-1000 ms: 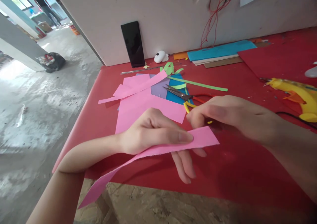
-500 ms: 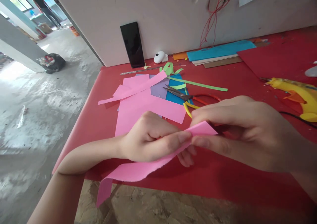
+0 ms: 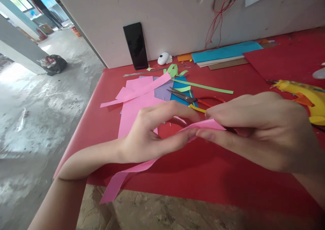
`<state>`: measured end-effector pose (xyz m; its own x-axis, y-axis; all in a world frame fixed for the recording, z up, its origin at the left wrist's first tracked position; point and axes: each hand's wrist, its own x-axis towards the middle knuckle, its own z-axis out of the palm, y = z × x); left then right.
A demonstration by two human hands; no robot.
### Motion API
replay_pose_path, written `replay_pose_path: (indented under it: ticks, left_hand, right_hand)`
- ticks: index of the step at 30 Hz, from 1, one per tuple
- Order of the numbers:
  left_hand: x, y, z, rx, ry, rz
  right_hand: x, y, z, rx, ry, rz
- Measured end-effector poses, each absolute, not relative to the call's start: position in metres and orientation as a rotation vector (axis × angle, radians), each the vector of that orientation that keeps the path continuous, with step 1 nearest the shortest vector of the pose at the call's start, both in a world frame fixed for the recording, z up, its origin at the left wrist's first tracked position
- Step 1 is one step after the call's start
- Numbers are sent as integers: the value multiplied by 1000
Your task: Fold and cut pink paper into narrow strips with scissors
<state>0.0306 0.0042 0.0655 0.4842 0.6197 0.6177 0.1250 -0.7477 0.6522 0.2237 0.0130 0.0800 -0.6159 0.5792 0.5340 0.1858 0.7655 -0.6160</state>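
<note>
A long pink paper strip (image 3: 138, 167) runs beneath my left hand (image 3: 154, 133) up to my right hand (image 3: 259, 131). The right thumb and fingers pinch its upper end, where the paper looks folded. My left thumb presses the strip beside that pinch, its index finger arched above; the other left fingers are mostly hidden. The strip's lower end hangs bent at the table's front edge. Beyond the hands lie pink paper sheets (image 3: 137, 113), a purple sheet (image 3: 164, 89) and scissors (image 3: 186, 97) with red and yellow handles, partly covered by the right hand.
A yellow glue gun (image 3: 302, 94) lies at the right on the red table (image 3: 203, 179). Against the back panel leans a black phone (image 3: 135, 45), beside a white toy-like piece (image 3: 164, 58). Green paper strips (image 3: 203, 85) and blue sheets (image 3: 225, 52) lie behind. A person (image 3: 42, 6) stands far left.
My left hand has opened its arch, with the index finger raised toward the right hand. The strip's trailing part has turned narrower to view, and its hanging end has shifted slightly.
</note>
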Motion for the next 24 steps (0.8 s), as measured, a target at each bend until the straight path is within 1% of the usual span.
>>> replay_pose_path:
  ticks: [5,12,17,24]
  left_hand:
    - [28,8,67,2257,529,1209]
    - [22,22,66,2785,219,1263]
    - [23,22,69,2803,180,1157]
    - [27,19,60,2667,204,1233]
  right_hand:
    - [219,11,78,-557,-2250,645]
    - [217,9,75,-441,-2276,882]
    - [217,9,73,-422,-2275,924]
    - [217,10,73,-421,-2272,932]
